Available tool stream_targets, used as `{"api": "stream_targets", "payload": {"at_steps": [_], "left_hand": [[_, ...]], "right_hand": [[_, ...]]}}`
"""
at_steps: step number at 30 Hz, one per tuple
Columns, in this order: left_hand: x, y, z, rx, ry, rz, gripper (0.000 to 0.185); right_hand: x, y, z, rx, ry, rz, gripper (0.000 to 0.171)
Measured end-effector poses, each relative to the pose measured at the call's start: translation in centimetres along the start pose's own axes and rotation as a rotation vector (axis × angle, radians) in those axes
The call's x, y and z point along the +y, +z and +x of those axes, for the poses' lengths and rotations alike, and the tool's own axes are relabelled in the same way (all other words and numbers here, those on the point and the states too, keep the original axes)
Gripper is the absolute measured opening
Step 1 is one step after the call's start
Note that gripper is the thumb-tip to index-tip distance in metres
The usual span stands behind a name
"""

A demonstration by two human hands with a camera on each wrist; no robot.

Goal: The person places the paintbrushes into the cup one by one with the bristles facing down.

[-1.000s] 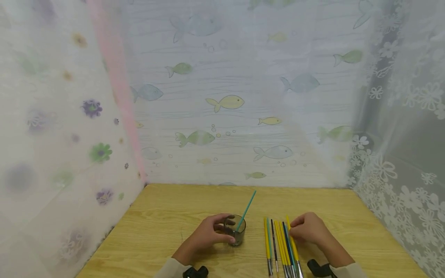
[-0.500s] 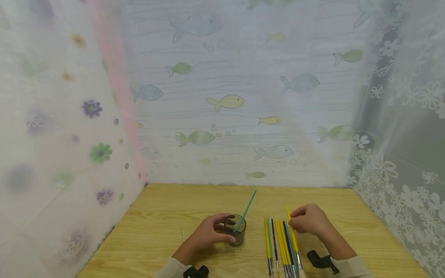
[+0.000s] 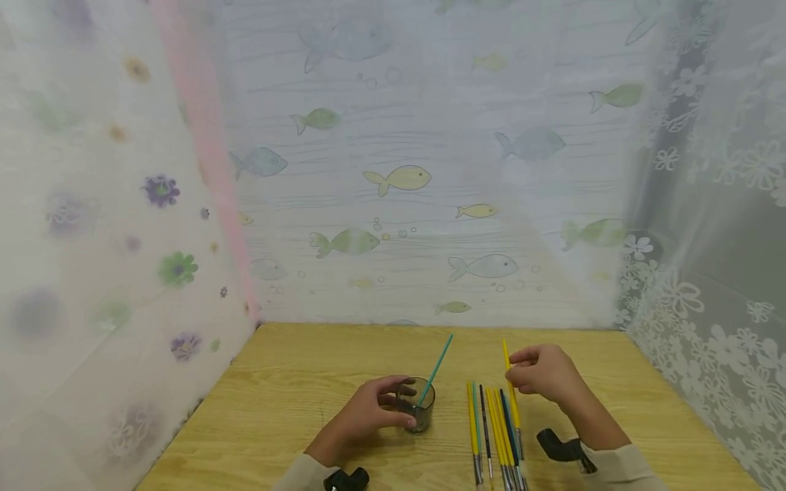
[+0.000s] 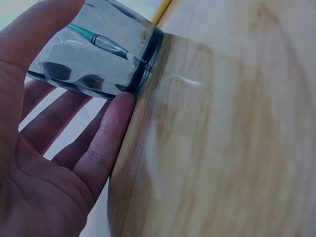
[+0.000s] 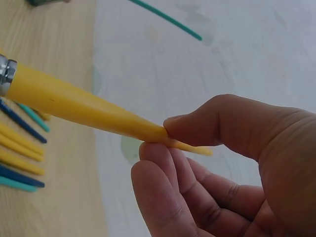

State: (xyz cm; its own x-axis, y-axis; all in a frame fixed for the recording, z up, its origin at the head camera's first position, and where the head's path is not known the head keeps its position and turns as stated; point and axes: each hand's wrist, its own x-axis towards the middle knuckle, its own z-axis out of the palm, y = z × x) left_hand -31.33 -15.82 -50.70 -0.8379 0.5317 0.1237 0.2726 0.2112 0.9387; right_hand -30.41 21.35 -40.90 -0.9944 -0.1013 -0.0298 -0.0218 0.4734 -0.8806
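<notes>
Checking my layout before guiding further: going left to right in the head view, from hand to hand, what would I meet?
Left hand, glass, leftmost yellow brush, thin dark brush, right hand. Left out because they overlap or crowd others: the other lying brushes, the held yellow brush, the teal brush in the glass.

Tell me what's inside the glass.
One teal brush stands slanted in the glass, bristles down, its upper end above the rim. The left hand covers part of the glass, hiding what lies behind; any liquid can't be made out.
</notes>
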Motion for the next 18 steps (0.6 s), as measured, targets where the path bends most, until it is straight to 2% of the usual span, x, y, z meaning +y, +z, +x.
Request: {"api": "stream_targets", "payload": {"at_steps": [12, 18], "left_hand": [[-0.1, -0.1, 0.0, -0.011, 0.005, 0.011, 0.070], [-0.1, -0.1, 0.0, -0.009, 0.011, 0.003, 0.068]], "right_hand": [[-2.2, 0.3, 0.0, 0.035, -0.082, 0.051, 0.053], [-3.2, 0.6, 0.0, 0.062, -0.124, 0.102, 0.050]]}}
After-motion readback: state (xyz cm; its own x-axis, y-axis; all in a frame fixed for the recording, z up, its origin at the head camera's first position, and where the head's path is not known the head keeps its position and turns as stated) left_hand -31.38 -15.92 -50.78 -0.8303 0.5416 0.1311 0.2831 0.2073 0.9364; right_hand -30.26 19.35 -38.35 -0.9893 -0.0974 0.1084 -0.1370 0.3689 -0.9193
